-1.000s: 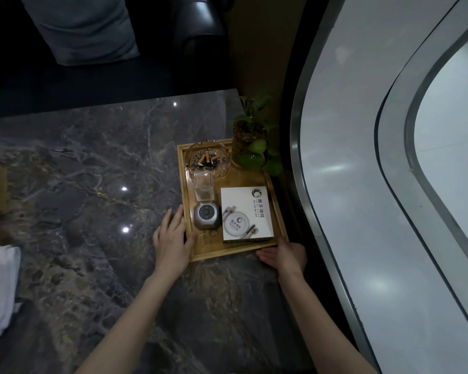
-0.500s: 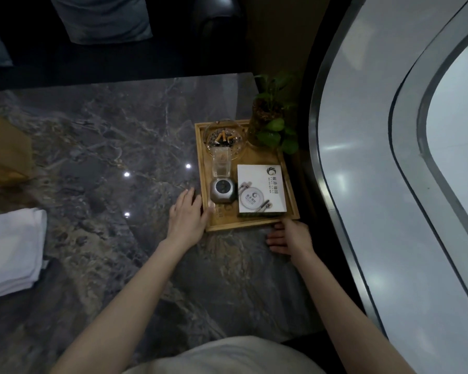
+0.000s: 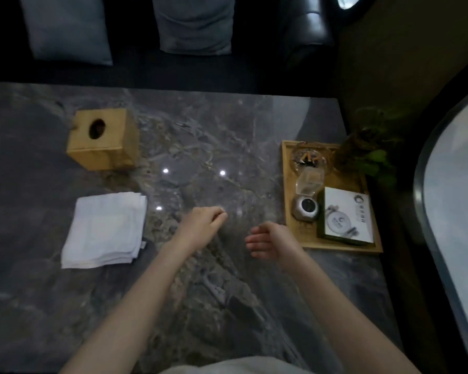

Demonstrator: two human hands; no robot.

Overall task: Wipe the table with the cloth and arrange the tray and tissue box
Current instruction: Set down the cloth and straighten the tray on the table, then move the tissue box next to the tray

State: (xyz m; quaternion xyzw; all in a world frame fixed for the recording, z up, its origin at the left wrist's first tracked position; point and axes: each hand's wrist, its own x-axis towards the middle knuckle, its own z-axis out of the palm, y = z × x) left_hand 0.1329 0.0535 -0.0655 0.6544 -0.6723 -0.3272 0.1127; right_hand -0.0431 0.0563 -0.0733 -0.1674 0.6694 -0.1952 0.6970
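Note:
A wooden tray [image 3: 335, 245] sits at the right edge of the dark marble table [image 3: 200, 279]; it carries a glass ashtray, a small glass, a grey round device and a white box. A folded white cloth [image 3: 106, 228] lies flat at the left. Behind it stands a wooden tissue box [image 3: 103, 140] with an oval hole on top. My left hand [image 3: 203, 226] hovers over the middle of the table, fingers loosely curled and empty. My right hand [image 3: 270, 242] is just left of the tray, fingers curled, holding nothing and apart from the tray.
A green potted plant [image 3: 370, 157] stands off the tray's far right corner. A dark sofa with two grey cushions [image 3: 192, 22] runs behind the table. A pale curved surface [image 3: 457, 198] borders the right side.
Both hands have let go of the tray and drawn back left toward the table's middle. The view has swung left, bringing the cloth and tissue box fully into sight.

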